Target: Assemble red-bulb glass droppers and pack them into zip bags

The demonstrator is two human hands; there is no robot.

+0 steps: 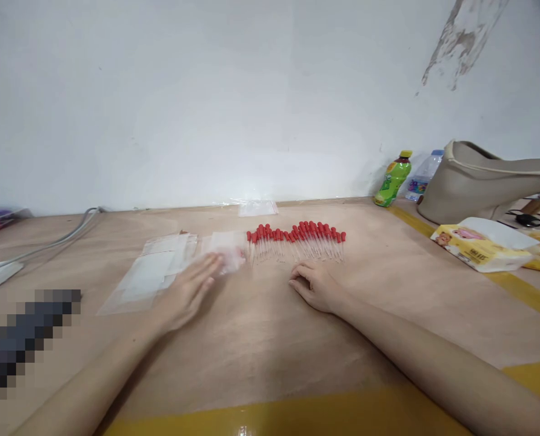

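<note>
My left hand reaches over the table with its fingers stretched out. Its fingertips are at a small clear plastic bag, slightly blurred, with a hint of red at its edge. Beneath and left of that hand lie several flat clear plastic bags, overlapping. My right hand rests on the table, its fingers curled in loosely towards the thumb, with nothing visible in them. Just beyond it, slim clear droppers with red bulbs lie side by side in a row, bulbs towards the wall.
Another clear bag lies by the wall. At the right stand a green bottle, a clear bottle, a beige bin-like container and a yellow tissue pack. A grey cable runs along the left. Yellow tape crosses the table's near side.
</note>
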